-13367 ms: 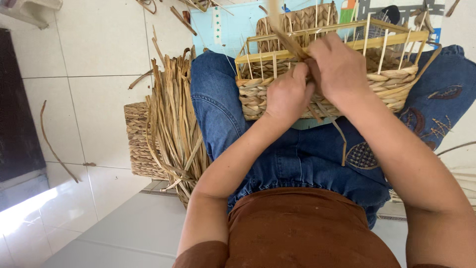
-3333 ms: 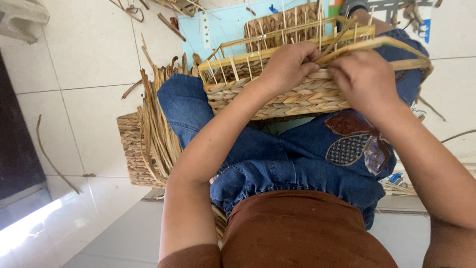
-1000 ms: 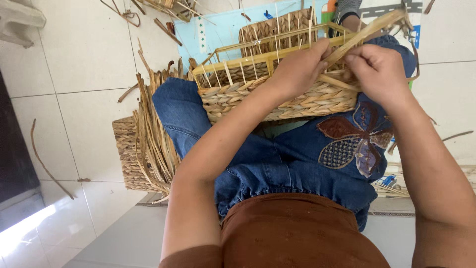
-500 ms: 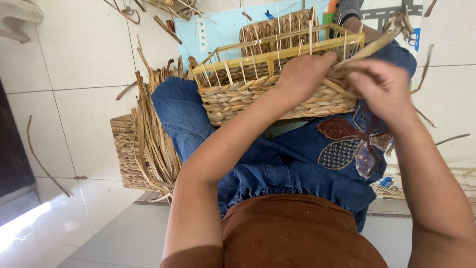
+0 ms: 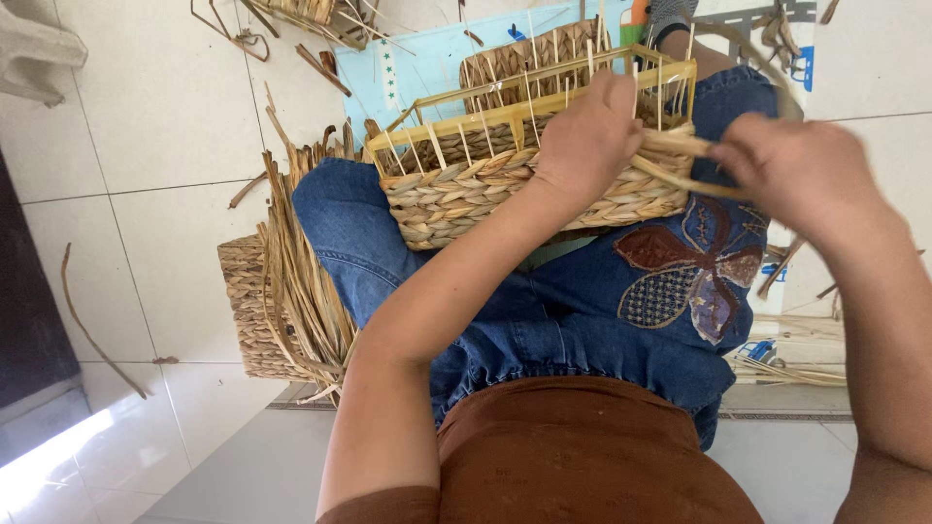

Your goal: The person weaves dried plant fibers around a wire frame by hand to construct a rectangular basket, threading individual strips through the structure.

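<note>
Basket (image 5: 466, 189) half woven, resting on the lap of a seated person in blue jeans (image 5: 592, 311).

Woven straw walls rise around a yellow wooden frame (image 5: 524, 107) whose thin uprights stand bare above the weave; the left hand (image 5: 587, 136) is closed over the basket's upper edge, fingers curled inside; the right hand (image 5: 791, 175) sits just beside the basket's end, pinching a flat straw strand (image 5: 694, 184) that runs back into the weave; a bundle of loose dried straw (image 5: 301, 281) leans against the left leg, over a smaller woven basket (image 5: 248, 311) on the white tiled floor (image 5: 165, 126).
</note>
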